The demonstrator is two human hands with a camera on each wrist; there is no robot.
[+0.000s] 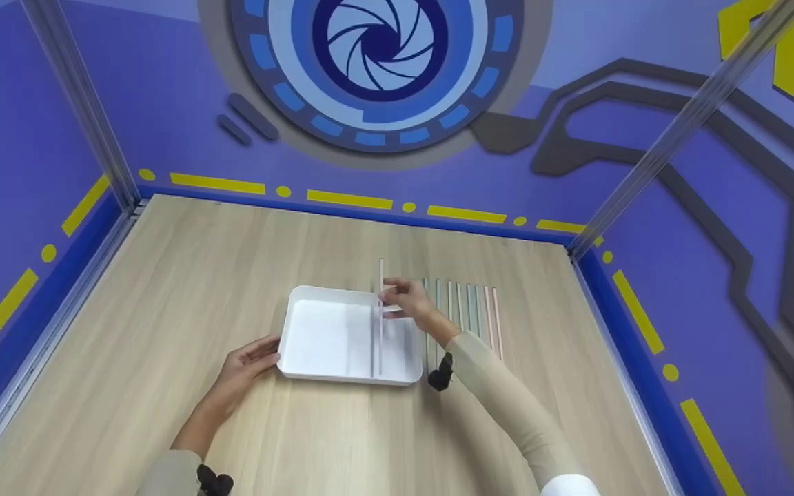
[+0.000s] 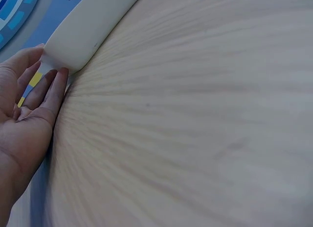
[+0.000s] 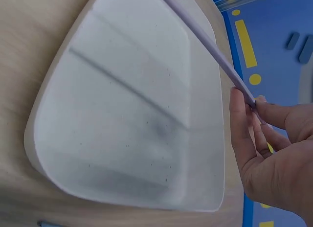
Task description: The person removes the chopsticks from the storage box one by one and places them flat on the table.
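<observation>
A white rectangular tray (image 1: pixel 321 337) lies on the table. At its left side is my left hand (image 1: pixel 242 368), with fairly straight fingers touching the tray's outer corner, as the left wrist view also shows. My right hand (image 1: pixel 407 300) pinches a thin lilac straw (image 3: pixel 205 41) between thumb and fingers near its far end. This straw stretches lengthwise over the right part of the tray, and a shadow falls on the tray floor beside it. Whether its near end touches the tray, I cannot tell.
Right of the tray, several pastel straws (image 1: pixel 469 296) lie side by side on the wooden table (image 1: pixel 328 441), partly hidden by the right forearm. Blue-purple panels (image 1: pixel 163 131) with metal corner posts enclose the table at the back and sides.
</observation>
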